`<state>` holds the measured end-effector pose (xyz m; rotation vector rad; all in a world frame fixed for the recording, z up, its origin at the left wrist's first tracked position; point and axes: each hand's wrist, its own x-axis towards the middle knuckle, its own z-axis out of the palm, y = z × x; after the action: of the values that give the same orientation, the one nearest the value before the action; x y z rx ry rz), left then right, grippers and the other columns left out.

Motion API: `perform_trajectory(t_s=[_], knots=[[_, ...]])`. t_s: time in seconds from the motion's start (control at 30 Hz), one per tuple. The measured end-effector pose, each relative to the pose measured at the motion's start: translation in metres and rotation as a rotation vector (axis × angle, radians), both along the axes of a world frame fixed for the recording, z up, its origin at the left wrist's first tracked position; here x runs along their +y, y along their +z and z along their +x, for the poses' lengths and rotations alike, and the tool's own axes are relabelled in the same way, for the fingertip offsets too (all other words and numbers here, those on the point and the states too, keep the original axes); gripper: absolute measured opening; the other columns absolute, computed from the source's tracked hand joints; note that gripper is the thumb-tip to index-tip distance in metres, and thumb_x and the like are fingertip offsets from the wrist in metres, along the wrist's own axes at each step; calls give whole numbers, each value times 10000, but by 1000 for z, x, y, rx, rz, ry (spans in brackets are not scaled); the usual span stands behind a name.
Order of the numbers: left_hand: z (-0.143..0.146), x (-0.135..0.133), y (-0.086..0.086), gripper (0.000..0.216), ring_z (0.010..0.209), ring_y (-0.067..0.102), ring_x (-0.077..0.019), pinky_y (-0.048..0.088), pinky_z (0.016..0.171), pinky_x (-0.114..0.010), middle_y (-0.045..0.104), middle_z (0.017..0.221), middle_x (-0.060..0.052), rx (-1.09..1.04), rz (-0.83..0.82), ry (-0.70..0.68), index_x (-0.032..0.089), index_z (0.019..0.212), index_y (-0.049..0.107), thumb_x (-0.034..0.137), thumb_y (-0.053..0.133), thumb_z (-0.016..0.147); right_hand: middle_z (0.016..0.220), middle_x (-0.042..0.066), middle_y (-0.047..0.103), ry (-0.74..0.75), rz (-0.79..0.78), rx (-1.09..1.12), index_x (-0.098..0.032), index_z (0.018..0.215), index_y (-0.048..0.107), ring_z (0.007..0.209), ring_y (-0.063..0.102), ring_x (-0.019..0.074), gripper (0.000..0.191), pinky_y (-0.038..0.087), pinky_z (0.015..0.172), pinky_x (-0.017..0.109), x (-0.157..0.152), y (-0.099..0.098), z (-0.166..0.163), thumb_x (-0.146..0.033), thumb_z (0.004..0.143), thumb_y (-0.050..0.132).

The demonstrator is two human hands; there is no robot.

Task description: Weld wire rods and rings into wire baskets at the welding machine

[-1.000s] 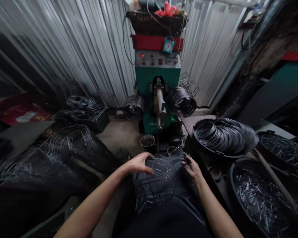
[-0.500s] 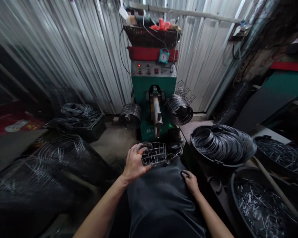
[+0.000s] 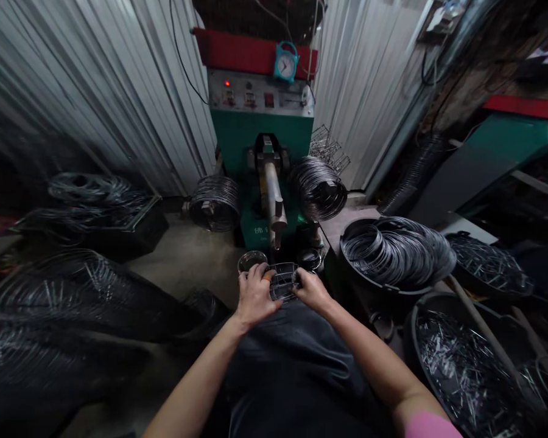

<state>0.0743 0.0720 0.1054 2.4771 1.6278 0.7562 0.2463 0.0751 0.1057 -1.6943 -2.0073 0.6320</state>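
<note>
Two hands are closed on one small wire basket (image 3: pixel 283 282), which is held between them at the far edge of a lap clothed in dark fabric (image 3: pixel 296 365). The left hand (image 3: pixel 254 296) is curled over the basket's left side, with the fingers bent across the top wires; an orange band (image 3: pixel 268 275) is seen on one finger. The right hand (image 3: pixel 311 291) is clamped on the basket's right side, its fingers folded round the wires. Neither hand is spread; both are grasping the basket firmly. How much of the basket is hidden under the palms cannot be told.

Just beyond the basket, the metal arm (image 3: pixel 272 201) of a green machine (image 3: pixel 260 137) is pointed down towards it, its tip close above the basket. A small teal clock (image 3: pixel 285 62) is fixed to the machine's red top. Coils of wire rings are hung on either side of the arm, one on the left (image 3: pixel 214 202) and one on the right (image 3: pixel 318 187). A small round bowl (image 3: pixel 251 260) is set on the floor just left of the basket. To the right, a black tub of wire rings (image 3: pixel 395 252) and a tub of short wire pieces (image 3: pixel 466 359) are placed. Stacked wire frames (image 3: pixel 73 292) are piled at the near left.
</note>
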Motion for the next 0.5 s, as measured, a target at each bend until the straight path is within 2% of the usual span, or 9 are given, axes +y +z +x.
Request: perform_trajectory(t_s=[0.13,0.23,0.33,0.5], knots=[[1,2,-4,584,1178,410,-329,341,957,-486,490,1246,-154,-31,-28,15,166,1083,564,327,713,542,621,-31,562,-49,70,268,-191,700,542,599,514,122,23,379,569,209,-5,-22,-7,-172,694,554],[0,3,-6,579,1175,411,-320,343,962,-475,494,1237,-138,-57,-49,8,174,1078,561,315,715,537,711,-6,629,54,49,404,-176,771,611,689,577,139,99,442,658,236,-7,-27,-3,-176,725,523],[-2,3,-6,576,1169,418,-317,348,963,-474,493,1235,-124,-85,-66,7,186,1074,557,305,717,534,843,38,675,201,41,400,-167,859,655,817,614,165,170,466,763,284,-6,-25,5,-190,773,510],[-4,4,-4,582,1173,424,-315,357,969,-473,489,1234,-120,-125,-98,-4,190,1073,555,294,726,527,938,73,670,370,85,322,-169,980,652,895,614,170,225,473,820,316,-4,-19,16,-214,856,470]])
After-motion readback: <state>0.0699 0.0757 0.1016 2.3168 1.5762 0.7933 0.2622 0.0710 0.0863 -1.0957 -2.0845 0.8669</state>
